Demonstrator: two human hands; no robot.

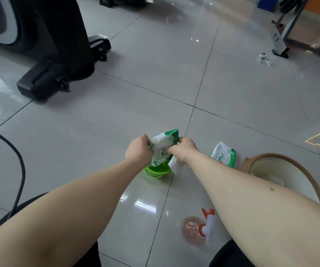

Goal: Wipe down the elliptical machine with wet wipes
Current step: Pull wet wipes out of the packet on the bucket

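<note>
Low over the grey tiled floor, both my hands hold a green-and-white wet wipe pack [163, 146]. My left hand [139, 150] grips its left edge. My right hand [184, 151] pinches its right side, and a white wipe [175, 165] hangs below that hand. The black elliptical machine [45, 45] stands at the upper left, with its base foot [37, 83] on the floor, well away from my hands. A second wipe pack [223, 154] lies on the floor to the right.
A small green basket [156, 171] sits under the held pack. A beige bin [282, 176] stands at the right, a spray bottle [199, 227] lies near my right forearm. A black cable [18, 160] curves at the left. A metal clip [264, 58] and grey equipment legs [281, 35] are far right.
</note>
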